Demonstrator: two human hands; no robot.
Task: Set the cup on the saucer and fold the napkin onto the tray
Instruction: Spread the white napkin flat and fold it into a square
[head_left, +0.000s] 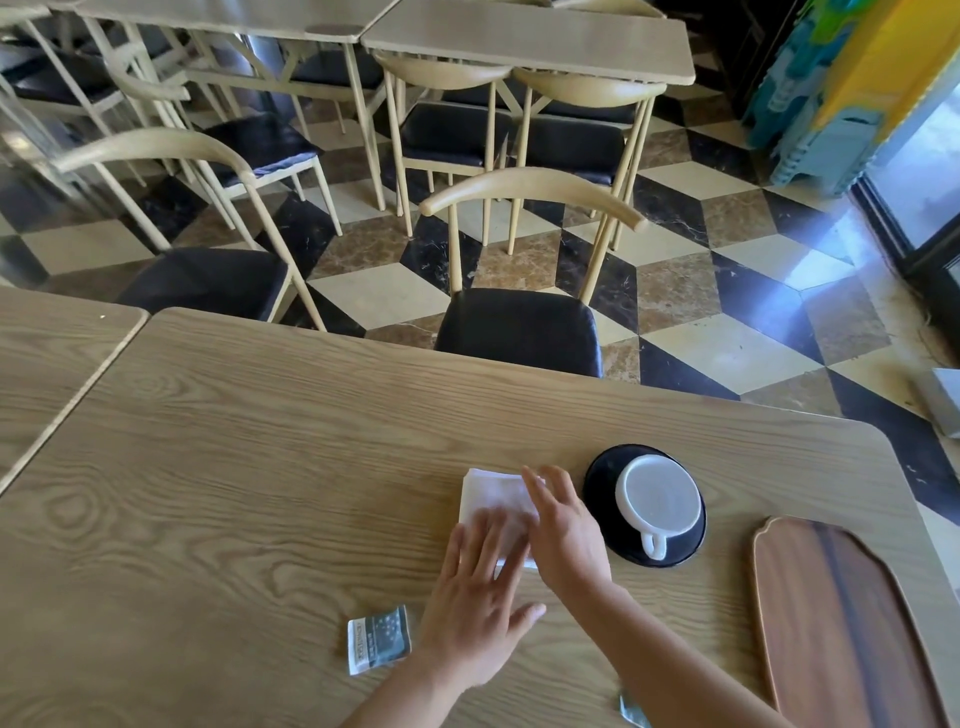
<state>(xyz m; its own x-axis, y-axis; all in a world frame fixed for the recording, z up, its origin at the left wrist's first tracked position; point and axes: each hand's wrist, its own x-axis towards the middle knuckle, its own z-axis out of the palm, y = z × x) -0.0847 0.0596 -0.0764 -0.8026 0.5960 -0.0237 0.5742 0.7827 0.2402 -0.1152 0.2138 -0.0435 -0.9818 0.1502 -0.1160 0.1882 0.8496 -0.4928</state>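
Note:
A white cup (657, 501) with its handle toward me stands on the black saucer (602, 480) right of the table's middle. To its left a white napkin (491, 496) lies flat on the wooden table (234, 467). My left hand (478, 613) lies flat on the napkin's near edge, fingers spread. My right hand (563, 525) presses flat on the napkin's right side, next to the saucer. The dark wooden tray (841, 623) lies at the right near edge, with nothing on it.
A small grey-green wrapper packet (378, 639) lies on the table near my left wrist; another scrap (632, 711) shows under my right forearm. A black-seated chair (519, 322) stands at the table's far edge. More chairs and tables fill the room beyond.

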